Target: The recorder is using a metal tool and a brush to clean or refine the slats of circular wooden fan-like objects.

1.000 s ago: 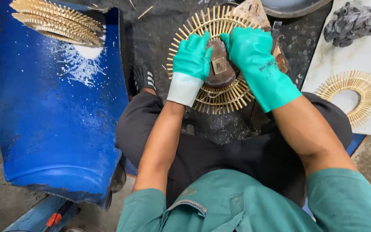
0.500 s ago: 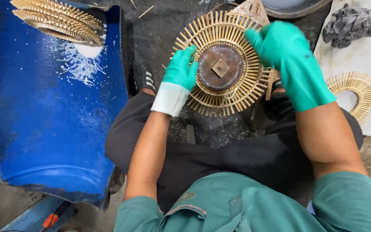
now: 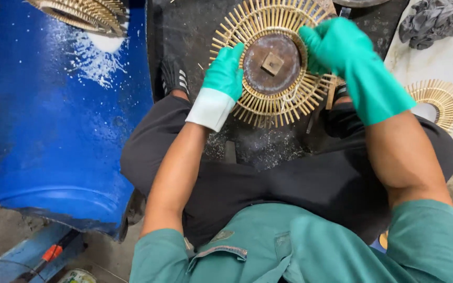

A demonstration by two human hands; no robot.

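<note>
Bamboo sunburst ring (image 3: 273, 63) sits at top centre, gripped by my left hand (image 3: 225, 73) and right hand (image 3: 342, 50) on opposite edges. Spokes look complete around the metal disc (image 3: 272, 64); finished rings (image 3: 87, 13) wait upper left.

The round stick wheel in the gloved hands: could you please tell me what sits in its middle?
In the middle of the stick wheel sits a rusty brown disc with a small square block on it. The right hand covers the wheel's right edge; what lies under the disc is hidden.
</note>
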